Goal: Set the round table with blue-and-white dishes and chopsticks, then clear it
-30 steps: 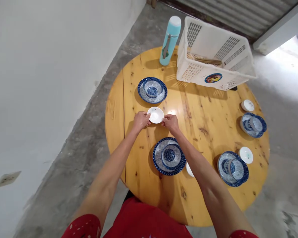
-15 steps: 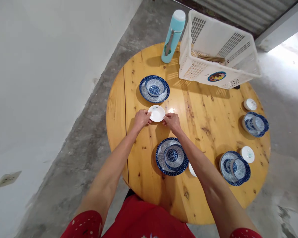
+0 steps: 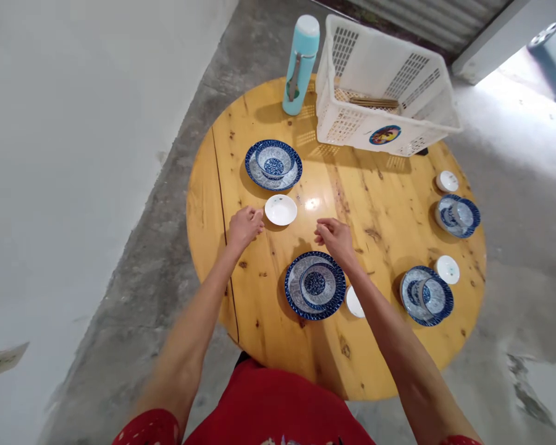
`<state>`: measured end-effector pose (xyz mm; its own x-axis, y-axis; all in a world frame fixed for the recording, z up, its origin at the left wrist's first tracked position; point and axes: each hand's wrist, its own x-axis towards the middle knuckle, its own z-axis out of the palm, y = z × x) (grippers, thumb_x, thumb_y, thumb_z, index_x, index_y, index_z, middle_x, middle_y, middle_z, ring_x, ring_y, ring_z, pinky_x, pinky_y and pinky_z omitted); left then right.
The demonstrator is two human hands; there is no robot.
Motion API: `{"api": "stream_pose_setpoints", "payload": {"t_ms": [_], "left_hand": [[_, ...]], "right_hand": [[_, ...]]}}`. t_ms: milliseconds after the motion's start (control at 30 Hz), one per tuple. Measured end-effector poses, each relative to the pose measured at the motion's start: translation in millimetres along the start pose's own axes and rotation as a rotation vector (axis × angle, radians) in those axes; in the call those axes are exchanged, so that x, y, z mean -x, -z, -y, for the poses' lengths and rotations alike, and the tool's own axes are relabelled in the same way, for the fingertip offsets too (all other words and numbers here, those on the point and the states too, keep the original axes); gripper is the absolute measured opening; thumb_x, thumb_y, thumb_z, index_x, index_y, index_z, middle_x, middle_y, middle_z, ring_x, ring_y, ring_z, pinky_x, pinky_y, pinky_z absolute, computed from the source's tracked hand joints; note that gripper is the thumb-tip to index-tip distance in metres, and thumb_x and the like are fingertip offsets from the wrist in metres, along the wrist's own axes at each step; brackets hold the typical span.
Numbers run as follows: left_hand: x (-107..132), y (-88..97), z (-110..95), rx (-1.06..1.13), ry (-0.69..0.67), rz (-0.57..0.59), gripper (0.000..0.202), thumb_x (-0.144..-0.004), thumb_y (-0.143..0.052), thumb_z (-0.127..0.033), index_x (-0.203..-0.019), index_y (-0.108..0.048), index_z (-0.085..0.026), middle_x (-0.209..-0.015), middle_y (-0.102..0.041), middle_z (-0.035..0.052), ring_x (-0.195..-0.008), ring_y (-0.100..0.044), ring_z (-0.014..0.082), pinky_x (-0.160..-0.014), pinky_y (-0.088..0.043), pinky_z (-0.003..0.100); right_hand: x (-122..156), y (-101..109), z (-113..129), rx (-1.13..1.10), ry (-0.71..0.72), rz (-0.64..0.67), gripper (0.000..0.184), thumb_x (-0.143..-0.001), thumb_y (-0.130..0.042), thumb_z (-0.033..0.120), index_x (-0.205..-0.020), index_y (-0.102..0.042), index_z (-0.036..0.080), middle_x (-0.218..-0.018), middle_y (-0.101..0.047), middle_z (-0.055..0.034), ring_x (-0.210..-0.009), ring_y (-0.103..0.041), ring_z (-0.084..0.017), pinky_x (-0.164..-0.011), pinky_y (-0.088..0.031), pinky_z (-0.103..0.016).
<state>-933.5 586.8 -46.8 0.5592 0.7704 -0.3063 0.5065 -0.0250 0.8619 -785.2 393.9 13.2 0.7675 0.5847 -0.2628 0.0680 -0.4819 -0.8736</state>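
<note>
Hands both empty; small white saucer (image 3: 280, 209) sat free on the round wooden table (image 3: 380, 204).
Left hand (image 3: 244, 225) was just left of the saucer, fingers loosely curled, gripping nothing, with a slight gap to the rim. Right hand (image 3: 334, 237) was further off to the saucer's right, fingers half curled, also empty (hovering or resting on the wood: could not tell). Saucer lay between the far blue-patterned plate (image 3: 273, 184) and the near blue-patterned plate (image 3: 293, 290), each carrying a bowl. Turquoise flask (image 3: 299, 65) and white plastic basket (image 3: 347, 127) stood at the far edge.
</note>
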Motion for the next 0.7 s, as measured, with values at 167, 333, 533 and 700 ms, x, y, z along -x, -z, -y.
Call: {"api": "stream_pose_setpoints", "payload": {"t_ms": [167, 333, 533, 700], "left_hand": [[30, 33.6, 11, 0.032, -0.044, -0.116, 0.024, -0.085, -0.049, -0.038, -0.083, -0.060, -0.018, -0.071, -0.068, 0.0016, -0.053, -0.060, 0.0102, -0.046, -0.043, 0.017], [94, 73.5, 36, -0.007, 0.064, -0.339, 0.021, -0.081, -0.049, -0.031, -0.090, -0.063, -0.019, -0.074, -0.068, -0.0007, -0.056, -0.062, 0.0119, -0.050, -0.047, 0.020], [196, 73.5, 64, -0.163, 0.053, -0.466, 0.021, -0.082, -0.049, -0.029, -0.091, -0.065, -0.019, -0.072, -0.067, -0.0005, -0.056, -0.062, 0.0155, -0.059, -0.053, 0.028], [274, 3.1, 33, -0.196, -0.004, -0.309, 0.020, -0.085, -0.049, -0.033, -0.094, -0.064, -0.022, -0.076, -0.070, -0.0015, -0.062, -0.065, 0.0154, -0.067, -0.055, 0.028]], "right_hand": [[109, 66, -22, 0.028, 0.052, -0.407, 0.032, -0.088, -0.059, 0.039, -0.108, -0.068, 0.017, -0.081, -0.070, -0.0037, -0.061, -0.065, -0.013, -0.060, -0.054, -0.025], [207, 100, -77, -0.087, -0.092, -0.730, 0.036, -0.086, -0.063, 0.044, -0.108, -0.066, 0.016, -0.075, -0.067, -0.0025, -0.054, -0.060, -0.012, -0.053, -0.050, -0.025], [279, 115, -129, -0.152, -0.247, -0.760, 0.039, -0.084, -0.060, 0.049, -0.107, -0.062, 0.017, -0.074, -0.064, -0.0005, -0.053, -0.057, -0.012, -0.055, -0.050, -0.026], [336, 136, -195, -0.193, -0.327, -0.698, 0.044, -0.081, -0.055, 0.055, -0.106, -0.061, 0.019, -0.074, -0.064, -0.0015, -0.054, -0.059, -0.015, -0.056, -0.052, -0.029]]}}
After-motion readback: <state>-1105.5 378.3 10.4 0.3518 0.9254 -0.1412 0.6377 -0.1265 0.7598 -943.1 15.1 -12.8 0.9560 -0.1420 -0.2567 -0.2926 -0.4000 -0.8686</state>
